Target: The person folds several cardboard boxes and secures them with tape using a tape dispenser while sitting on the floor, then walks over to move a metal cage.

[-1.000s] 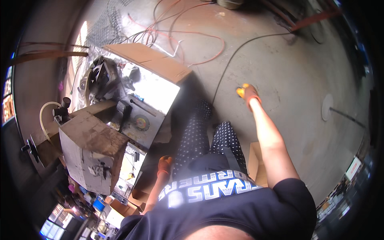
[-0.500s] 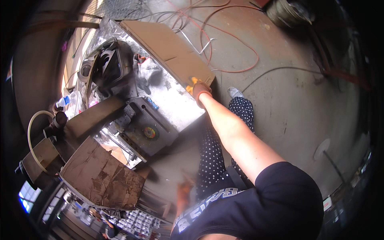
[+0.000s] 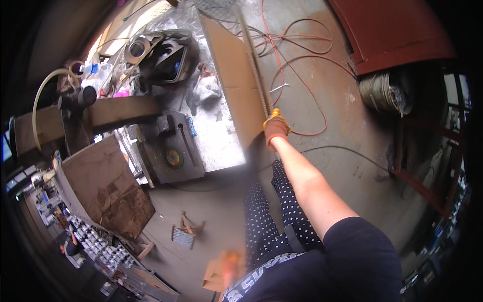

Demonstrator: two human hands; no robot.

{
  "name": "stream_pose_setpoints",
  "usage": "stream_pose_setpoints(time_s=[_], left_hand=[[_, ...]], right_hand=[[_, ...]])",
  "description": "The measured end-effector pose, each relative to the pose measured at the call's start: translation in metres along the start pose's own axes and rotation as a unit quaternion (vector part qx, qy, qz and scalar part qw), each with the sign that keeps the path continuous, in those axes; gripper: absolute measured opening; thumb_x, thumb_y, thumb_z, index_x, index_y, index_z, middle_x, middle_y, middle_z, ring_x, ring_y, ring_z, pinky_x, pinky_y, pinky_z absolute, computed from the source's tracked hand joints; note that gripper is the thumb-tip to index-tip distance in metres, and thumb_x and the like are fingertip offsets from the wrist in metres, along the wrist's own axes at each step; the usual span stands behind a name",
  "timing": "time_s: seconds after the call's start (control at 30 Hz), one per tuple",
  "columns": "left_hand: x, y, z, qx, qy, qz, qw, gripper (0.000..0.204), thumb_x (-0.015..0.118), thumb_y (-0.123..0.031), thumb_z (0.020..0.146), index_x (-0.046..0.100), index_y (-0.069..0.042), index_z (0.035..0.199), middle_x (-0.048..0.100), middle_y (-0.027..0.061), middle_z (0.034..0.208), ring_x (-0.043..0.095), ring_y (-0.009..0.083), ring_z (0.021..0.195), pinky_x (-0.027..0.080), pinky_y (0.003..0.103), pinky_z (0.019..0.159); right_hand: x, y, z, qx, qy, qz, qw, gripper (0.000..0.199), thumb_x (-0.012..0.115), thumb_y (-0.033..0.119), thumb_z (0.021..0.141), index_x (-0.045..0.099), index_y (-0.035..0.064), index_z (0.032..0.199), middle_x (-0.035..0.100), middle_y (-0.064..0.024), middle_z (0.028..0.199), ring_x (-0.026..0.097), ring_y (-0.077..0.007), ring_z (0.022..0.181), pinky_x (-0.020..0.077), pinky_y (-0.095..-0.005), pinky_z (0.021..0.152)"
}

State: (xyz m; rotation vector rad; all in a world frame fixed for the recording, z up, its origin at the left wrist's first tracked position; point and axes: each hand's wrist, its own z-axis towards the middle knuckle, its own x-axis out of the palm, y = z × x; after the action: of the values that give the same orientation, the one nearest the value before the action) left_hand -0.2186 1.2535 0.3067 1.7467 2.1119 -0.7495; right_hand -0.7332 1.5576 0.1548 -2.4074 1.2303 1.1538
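Orange-gloved right hand (image 3: 275,128), one ribbed rod (image 3: 255,70)

There are two hands in orange gloves: the right hand (image 3: 275,129) and the blurry left hand (image 3: 230,262). There is one long metal rod (image 3: 254,65), one big metal table (image 3: 221,126), one orange cord (image 3: 297,65) on the floor, one brown cardboard box (image 3: 108,186), and one wire coil (image 3: 382,93).
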Motion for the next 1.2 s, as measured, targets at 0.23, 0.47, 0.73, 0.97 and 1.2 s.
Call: stream_pose_setpoints(time_s=[0.23, 0.47, 0.73, 0.97, 1.2], left_hand=[[0.027, -0.015, -0.060, 0.000, -0.017, -0.051, 0.999, 0.024, 0.055, -0.022, 0.086, 0.059, 0.002, 0.085, 0.067, 0.0137, 0.073, 0.062, 0.0183, 0.067, 0.048, 0.028, 0.064], [0.027, 0.000, -0.030, 0.025, 0.040, -0.046, 0.998, 0.035, 0.047, -0.030, 0.094, 0.049, -0.007, 0.120, 0.059, 0.0054, 0.105, 0.055, 0.0170, 0.095, 0.043, 0.031, 0.086], [0.048, 0.005, -0.010, 0.197, 0.087, -0.177, 0.960, 0.024, 0.054, -0.010, 0.087, 0.056, 0.000, 0.109, 0.060, 0.0052, 0.089, 0.057, 0.0152, 0.077, 0.046, 0.026, 0.076], [0.075, 0.022, -0.013, 0.350, 0.173, -0.134, 0.911, 0.029, 0.054, -0.010, 0.088, 0.055, 0.003, 0.115, 0.063, 0.0090, 0.091, 0.061, 0.0160, 0.080, 0.048, 0.025, 0.073], [0.033, 0.053, -0.009, 0.370, 0.186, -0.240, 0.878, 0.028, 0.054, -0.008, 0.088, 0.056, 0.003, 0.113, 0.065, 0.0109, 0.089, 0.063, 0.0168, 0.079, 0.049, 0.026, 0.074]], right_hand=[[-0.024, -0.135, 0.146, -0.141, -0.043, 0.166, 0.975, 0.020, 0.048, 0.013, 0.086, 0.060, 0.0087, 0.101, 0.061, -0.0046, 0.089, 0.055, -0.0180, 0.076, 0.0463, -0.0333, 0.070], [-0.205, -0.250, 0.021, -0.114, 0.045, 0.440, 0.890, 0.031, 0.049, 0.009, 0.084, 0.055, 0.0039, 0.114, 0.062, -0.0106, 0.094, 0.058, -0.0224, 0.083, 0.0479, -0.0337, 0.075], [-0.285, -0.375, -0.146, -0.219, 0.071, 0.488, 0.842, 0.025, 0.046, 0.012, 0.090, 0.057, 0.0020, 0.110, 0.062, -0.0040, 0.095, 0.060, -0.0144, 0.082, 0.0494, -0.0264, 0.071], [-0.239, -0.446, -0.300, -0.414, -0.055, 0.226, 0.880, 0.032, 0.043, 0.020, 0.095, 0.052, 0.0004, 0.118, 0.060, -0.0087, 0.111, 0.061, -0.0183, 0.095, 0.0513, -0.0308, 0.081], [-0.154, -0.408, -0.413, -0.338, 0.120, 0.447, 0.819, 0.032, 0.045, 0.020, 0.094, 0.052, 0.0011, 0.118, 0.060, -0.0121, 0.112, 0.060, -0.0211, 0.099, 0.0502, -0.0317, 0.084]])
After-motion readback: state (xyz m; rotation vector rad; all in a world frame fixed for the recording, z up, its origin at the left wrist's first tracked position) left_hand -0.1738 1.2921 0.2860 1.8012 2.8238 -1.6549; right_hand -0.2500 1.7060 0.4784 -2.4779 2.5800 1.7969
